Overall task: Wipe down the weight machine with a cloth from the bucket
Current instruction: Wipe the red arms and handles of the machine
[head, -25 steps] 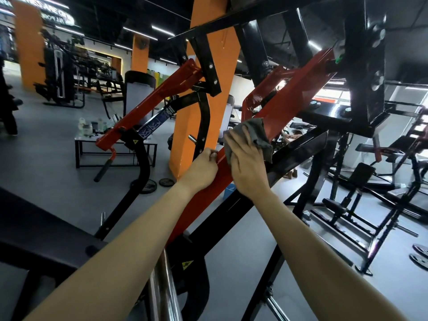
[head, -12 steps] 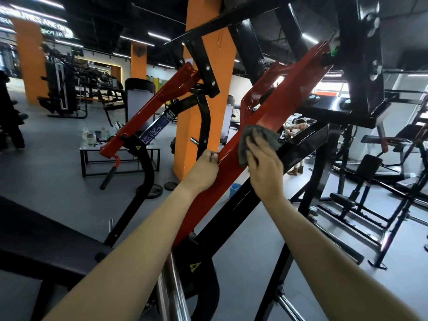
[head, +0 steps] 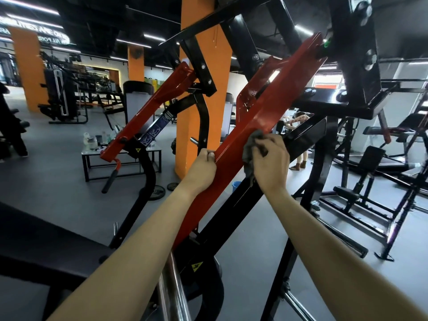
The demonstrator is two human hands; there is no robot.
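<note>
Hands work on the sloping red arm (head: 273, 107) of the weight machine (head: 354, 66). The left hand (head: 201, 171) grips the arm's left edge, fingers curled round it. The right hand (head: 271, 163) clutches a grey cloth (head: 249, 149), bunched under its bent fingers, and presses it against the arm's right edge, a little higher than the left hand. A loose end of the cloth hangs below the palm.

A small blue bucket (head: 236, 186) stands on the grey floor (head: 58, 181) behind the machine, seen in the gap between the red arm and the black strut beside it, just below the right hand.

To the left, a 2nd red arm (head: 148, 117) slopes the same way and ends in a black handle (head: 111, 179). An orange pillar (head: 220, 70) rises behind both arms. Near it, 2 weight plates (head: 157, 192) lie flat on the floor. Further left, a low table (head: 92, 153) carries several bottles (head: 86, 140).
</note>
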